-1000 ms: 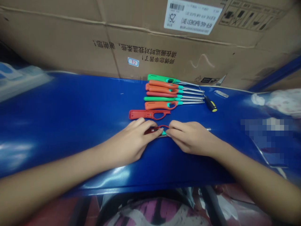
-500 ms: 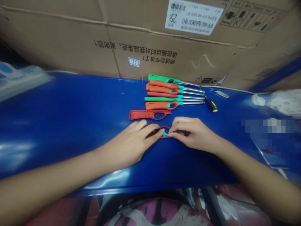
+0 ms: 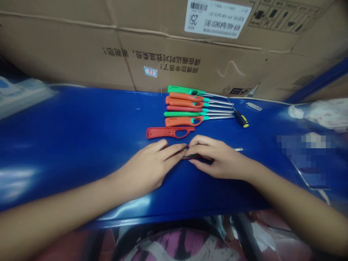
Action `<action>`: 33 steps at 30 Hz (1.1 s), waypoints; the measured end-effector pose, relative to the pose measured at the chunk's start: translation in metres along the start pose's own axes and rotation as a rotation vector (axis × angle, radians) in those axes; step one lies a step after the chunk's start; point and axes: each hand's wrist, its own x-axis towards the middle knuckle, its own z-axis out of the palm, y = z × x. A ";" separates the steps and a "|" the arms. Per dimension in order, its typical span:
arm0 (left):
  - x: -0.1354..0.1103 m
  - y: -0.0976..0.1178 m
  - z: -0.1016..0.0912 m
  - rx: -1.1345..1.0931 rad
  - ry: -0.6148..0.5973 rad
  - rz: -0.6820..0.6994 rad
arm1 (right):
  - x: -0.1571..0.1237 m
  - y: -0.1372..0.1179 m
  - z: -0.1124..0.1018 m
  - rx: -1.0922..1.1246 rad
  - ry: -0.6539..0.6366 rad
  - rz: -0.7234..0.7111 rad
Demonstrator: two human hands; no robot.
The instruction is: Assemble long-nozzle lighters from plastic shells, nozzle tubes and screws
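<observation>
A partly assembled red long-neck lighter (image 3: 191, 157) lies under both hands on the blue table (image 3: 89, 130), mostly hidden by fingers. My left hand (image 3: 152, 159) is closed on its handle end. My right hand (image 3: 217, 156) bends over its middle, fingers closed around the trigger opening. The tip of a metal tube (image 3: 239, 149) sticks out beyond my right hand. Just behind the hands lies a loose red handle shell (image 3: 170, 132), its hollow side up. Farther back several lighters, including an orange lighter (image 3: 179, 121) and a green lighter (image 3: 181, 89), lie side by side, tubes pointing right.
A black and yellow screwdriver (image 3: 241, 119) lies right of the lighters, near a small clear piece (image 3: 253, 106). A large cardboard box (image 3: 81, 50) stands along the back edge. Plastic packaging (image 3: 24, 96) is at left, crumpled white material (image 3: 326, 114) at right.
My right hand has shifted over the lighter's middle, covering the turquoise part that showed between my fingers. The metal tube tip now shows to its right. The view has shifted slightly.
</observation>
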 end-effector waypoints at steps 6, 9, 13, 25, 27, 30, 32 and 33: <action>-0.002 -0.003 0.003 -0.024 0.027 0.026 | 0.001 0.001 0.002 0.021 0.008 0.025; -0.003 -0.004 0.003 -0.018 0.036 0.042 | 0.001 0.001 0.002 0.089 0.064 0.044; -0.002 -0.004 0.001 0.004 0.040 0.051 | -0.002 0.001 -0.004 0.159 0.109 0.153; 0.000 -0.003 -0.004 -0.036 0.053 0.057 | -0.001 0.013 -0.015 0.514 0.012 0.323; 0.000 -0.003 -0.004 -0.047 0.053 0.056 | -0.001 0.013 -0.014 0.491 0.007 0.318; -0.001 -0.003 -0.004 -0.064 0.052 0.046 | -0.001 0.013 -0.012 0.346 -0.004 0.298; -0.001 -0.003 -0.003 -0.074 0.046 0.043 | -0.001 0.012 -0.011 0.258 -0.010 0.237; -0.001 -0.003 -0.003 -0.078 0.044 0.043 | -0.001 0.012 -0.010 0.229 -0.010 0.208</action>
